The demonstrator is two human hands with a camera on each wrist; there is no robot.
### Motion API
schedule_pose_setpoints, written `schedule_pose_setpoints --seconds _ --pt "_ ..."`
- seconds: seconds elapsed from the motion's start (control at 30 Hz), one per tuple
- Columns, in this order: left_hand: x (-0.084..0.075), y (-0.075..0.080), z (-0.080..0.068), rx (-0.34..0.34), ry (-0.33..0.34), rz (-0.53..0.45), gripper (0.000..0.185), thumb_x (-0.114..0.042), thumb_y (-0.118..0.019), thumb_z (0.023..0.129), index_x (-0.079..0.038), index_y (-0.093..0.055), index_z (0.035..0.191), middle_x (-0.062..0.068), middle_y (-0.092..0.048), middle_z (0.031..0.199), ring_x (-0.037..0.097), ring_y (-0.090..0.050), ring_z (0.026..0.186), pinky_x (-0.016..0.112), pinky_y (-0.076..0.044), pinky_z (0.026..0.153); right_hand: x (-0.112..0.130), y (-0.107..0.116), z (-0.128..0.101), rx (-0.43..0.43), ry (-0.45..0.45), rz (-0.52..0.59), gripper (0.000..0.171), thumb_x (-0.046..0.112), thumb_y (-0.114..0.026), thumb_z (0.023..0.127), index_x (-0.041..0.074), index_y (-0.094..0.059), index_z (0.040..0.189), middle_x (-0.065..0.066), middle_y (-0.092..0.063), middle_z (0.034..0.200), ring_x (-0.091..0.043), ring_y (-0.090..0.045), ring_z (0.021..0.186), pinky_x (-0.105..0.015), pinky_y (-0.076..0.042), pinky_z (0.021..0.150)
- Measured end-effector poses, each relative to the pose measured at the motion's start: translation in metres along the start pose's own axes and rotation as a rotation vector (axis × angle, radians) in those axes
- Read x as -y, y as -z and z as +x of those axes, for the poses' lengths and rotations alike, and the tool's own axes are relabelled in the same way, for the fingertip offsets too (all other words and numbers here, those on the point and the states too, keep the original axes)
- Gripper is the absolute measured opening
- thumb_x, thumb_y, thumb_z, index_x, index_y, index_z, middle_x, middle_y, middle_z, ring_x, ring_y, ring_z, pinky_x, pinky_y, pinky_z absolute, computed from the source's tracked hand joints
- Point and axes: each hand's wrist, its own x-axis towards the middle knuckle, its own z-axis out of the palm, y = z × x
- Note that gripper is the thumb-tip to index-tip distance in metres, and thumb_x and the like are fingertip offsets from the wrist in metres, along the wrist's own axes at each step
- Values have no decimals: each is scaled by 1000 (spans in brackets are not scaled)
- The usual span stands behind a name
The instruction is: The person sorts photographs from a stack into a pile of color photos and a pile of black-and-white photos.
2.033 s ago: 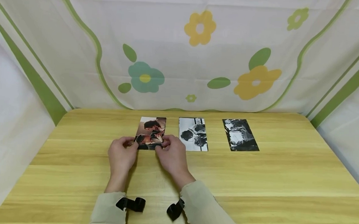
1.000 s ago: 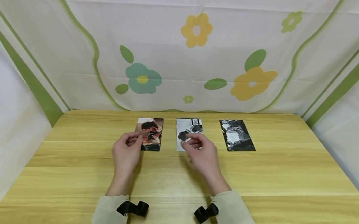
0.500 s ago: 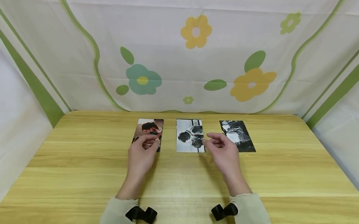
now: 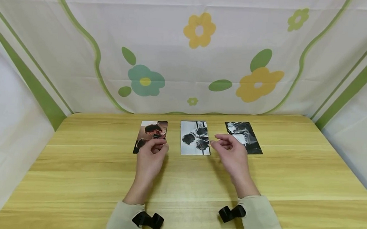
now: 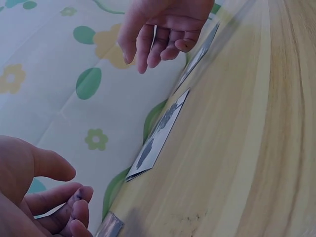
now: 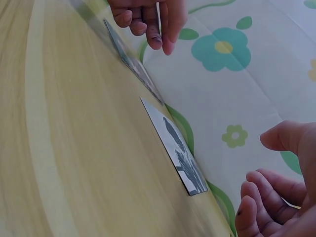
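Holding: nothing in either hand.
Left hand (image 4: 150, 156): fingers loosely curled, tips over near edge of colour photo (image 4: 151, 133), far left.
Right hand (image 4: 231, 154): relaxed, hovering between middle photo (image 4: 194, 137) and right photo (image 4: 243, 135).

A pale wooden tabletop (image 4: 292, 182) with a light yellow grain runs from the near edge to the far edge. Behind the far edge hangs a white cloth backdrop (image 4: 176, 10), printed with yellow flowers (image 4: 199, 30), a teal flower (image 4: 145, 80), green leaves (image 4: 261, 59) and curving green lines. The same cloth closes in the left and right edges, where broad green stripes (image 4: 353, 88) slant down toward the far corners of the tabletop.
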Motion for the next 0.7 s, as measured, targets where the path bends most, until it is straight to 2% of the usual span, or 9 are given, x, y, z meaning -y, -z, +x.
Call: schedule_pose_setpoints --seconds 0.33,0.53,0.7 --pt "3 -4 0 19 5 -6 21 -7 -70 98 2 -78 115 14 -75 105 13 -59 84 20 -47 72 -4 2 0 -15 -8 -3 37 23 -79 97 10 -73 131 -3 -70 110 -18 -60 103 -22 -54 76" --pt "3 -5 -2 40 12 4 22 -9 -70 98 1 -78 116 14 -75 105 15 -59 85 22 -47 73 -6 3 -1 -15 -16 -15 37 25 -79 97 10 -73 131 -2 -70 111 -18 -59 102 -22 -53 77" --pt "3 -7 -3 44 16 10 21 -9 -70 98 0 -78 115 11 -73 100 14 -58 84 22 -47 72 -7 4 0 -7 -24 -25 40 26 -79 97 9 -72 132 -3 -70 112 -18 -59 102 -22 -53 75"
